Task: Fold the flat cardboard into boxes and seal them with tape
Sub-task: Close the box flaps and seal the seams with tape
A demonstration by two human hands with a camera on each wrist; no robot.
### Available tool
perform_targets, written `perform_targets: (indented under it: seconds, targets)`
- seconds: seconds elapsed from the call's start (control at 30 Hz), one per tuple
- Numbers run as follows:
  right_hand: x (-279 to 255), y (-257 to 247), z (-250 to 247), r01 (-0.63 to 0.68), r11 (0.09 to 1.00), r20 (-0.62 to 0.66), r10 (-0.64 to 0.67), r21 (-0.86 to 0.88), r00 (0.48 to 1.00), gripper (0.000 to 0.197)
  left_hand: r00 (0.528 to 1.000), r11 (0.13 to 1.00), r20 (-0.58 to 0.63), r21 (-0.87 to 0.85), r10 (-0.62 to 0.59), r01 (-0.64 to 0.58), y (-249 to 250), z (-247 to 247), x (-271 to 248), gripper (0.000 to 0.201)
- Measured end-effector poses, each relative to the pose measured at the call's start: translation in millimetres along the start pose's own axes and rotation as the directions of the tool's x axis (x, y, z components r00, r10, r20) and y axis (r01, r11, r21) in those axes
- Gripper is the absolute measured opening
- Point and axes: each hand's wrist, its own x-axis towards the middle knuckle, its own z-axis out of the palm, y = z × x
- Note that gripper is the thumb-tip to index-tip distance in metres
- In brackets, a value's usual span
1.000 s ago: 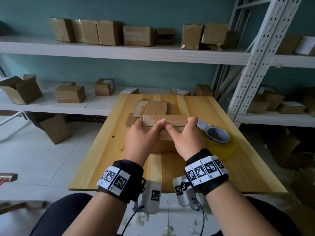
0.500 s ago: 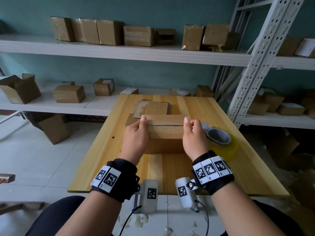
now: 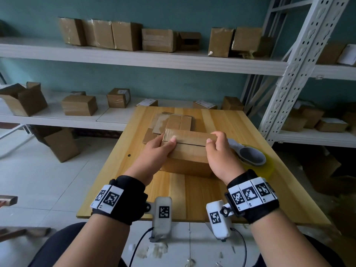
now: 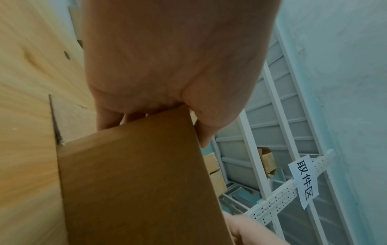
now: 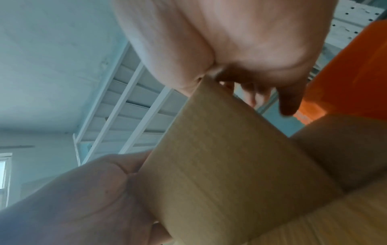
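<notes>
A small brown cardboard box (image 3: 187, 151) stands on the wooden table (image 3: 192, 197), its two top flaps folded down with a seam between them. My left hand (image 3: 157, 151) grips the box's left end, thumb on top and fingers down the side. My right hand (image 3: 216, 153) grips the right end the same way. In the left wrist view the box (image 4: 136, 182) fills the lower middle under my left hand (image 4: 167, 74). The right wrist view shows the box (image 5: 226, 159) below my right hand (image 5: 240, 49). A tape dispenser with a yellowish roll (image 3: 252, 158) lies just right of the box.
Flat cardboard pieces (image 3: 171, 122) lie on the table behind the box. White shelves (image 3: 134, 58) along the wall carry several finished boxes. A white metal rack upright (image 3: 300, 60) stands at the right. More boxes sit on the floor at left (image 3: 61, 145).
Both hands slid apart from the middle of the top flaps to the box's two ends. The flaps now lie flat and the seam shows.
</notes>
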Motion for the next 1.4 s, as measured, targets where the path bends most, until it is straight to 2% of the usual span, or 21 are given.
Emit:
perform_targets:
  seconds: [0.07, 0.13, 0.2, 0.33, 0.4, 0.43, 0.47, 0.57, 0.67, 0.83, 0.87, 0.93, 1.0, 1.1, 1.17, 1.2, 1.33, 1.4]
  targets:
    - [-1.1, -0.8, -5.7, -0.05, 0.999, 0.088, 0.05, -0.003, 0.995, 0.033, 0.99, 0.998, -0.126, 0.021, 0.059, -0.056, -1.4, -1.2, 1.9, 0.032]
    - [-2.9, -1.4, -6.7, -0.084, 0.996, 0.183, 0.078, 0.028, 0.98, 0.033, 0.96, 0.988, -0.243, 0.112, 0.136, -0.111, -4.2, -3.0, 5.9, 0.032]
    - [-7.5, -3.7, -3.5, -0.056, 0.998, 0.246, 0.046, 0.037, 0.968, 0.033, 0.943, 0.975, -0.287, 0.188, 0.167, -0.115, -3.8, -3.7, 8.4, 0.03]
    - [-10.6, -5.0, -4.0, 0.044, 0.999, 0.289, -0.05, 0.026, 0.956, 0.028, 0.958, 0.992, -0.28, 0.126, 0.058, -0.023, -3.9, -4.6, 15.1, 0.031]
    - [-9.7, -3.3, -6.7, 0.054, 0.998, 0.306, -0.063, 0.036, 0.95, 0.025, 0.95, 0.996, -0.31, 0.06, -0.039, 0.06, -4.8, -3.8, 16.1, 0.057]
    - [-9.2, -2.1, -7.2, 0.066, 0.997, 0.308, -0.077, 0.047, 0.948, 0.032, 0.938, 0.996, -0.341, 0.047, -0.061, 0.082, -6.9, -3.7, 17.6, 0.069]
    - [-9.5, -1.9, -7.2, 0.083, 0.995, 0.312, -0.094, 0.05, 0.945, 0.04, 0.927, 0.995, -0.372, 0.065, -0.05, 0.079, -7.7, -2.8, 17.6, 0.072]
    - [-12.2, -5.1, -3.5, 0.141, 0.989, 0.35, -0.149, 0.047, 0.925, 0.054, 0.911, 0.986, -0.405, 0.165, 0.08, -0.013, -8.9, 1.9, 16.0, 0.044]
    - [-14.2, -7.4, 2.3, 0.159, 0.987, 0.36, -0.16, 0.032, 0.919, 0.053, 0.944, 0.989, -0.319, 0.14, 0.088, -0.045, -5.4, 8.8, 11.3, 0.032]
    - [-11.7, -4.5, 6.2, 0.15, 0.987, 0.26, -0.158, 0.052, 0.953, 0.052, 0.997, 1.0, -0.074, -0.018, 0.019, -0.02, 2.9, 17.4, 0.8, 0.027]
    - [-11.5, -2.6, 6.3, 0.173, 0.984, 0.222, -0.18, 0.051, 0.958, 0.052, 0.999, 0.999, -0.036, -0.024, 0.032, -0.033, 2.7, 18.9, -1.7, 0.041]
    - [-10.9, -0.2, 6.0, 0.241, 0.968, 0.129, -0.247, 0.064, 0.96, 0.055, 0.996, 0.996, 0.007, 0.013, 0.09, -0.09, -1.5, 20.0, -1.8, 0.083]
    - [-7.4, 1.5, 5.0, 0.317, 0.94, 0.024, -0.322, 0.124, 0.946, 0.063, 0.977, 0.976, 0.051, 0.053, 0.207, -0.209, -2.2, 19.6, -2.6, 0.098]
    - [-2.6, 5.5, 4.2, 0.395, 0.889, -0.07, -0.389, 0.233, 0.918, 0.081, 0.937, 0.943, 0.111, -0.013, 0.332, -0.333, 1.0, 21.8, -7.1, 0.095]
    - [-4.2, 4.1, 3.1, 0.397, 0.89, -0.133, -0.375, 0.223, 0.917, 0.084, 0.899, 0.905, 0.11, -0.026, 0.424, -0.424, 4.1, 24.4, -12.0, 0.092]
    - [-5.9, 3.2, 2.3, 0.403, 0.893, -0.18, -0.371, 0.202, 0.911, 0.079, 0.884, 0.891, 0.11, -0.027, 0.454, -0.454, 4.0, 25.1, -12.3, 0.091]
    - [-7.3, 1.2, -3.9, 0.458, 0.879, -0.345, -0.393, 0.132, 0.852, 0.038, 0.851, 0.857, 0.109, -0.046, 0.514, -0.513, 3.4, 25.7, -13.4, 0.088]
    - [-5.9, 2.0, -4.4, 0.457, 0.887, -0.377, -0.402, 0.063, 0.834, 0.04, 0.842, 0.846, 0.107, 0.008, 0.529, -0.533, 3.6, 27.1, -14.6, 0.076]
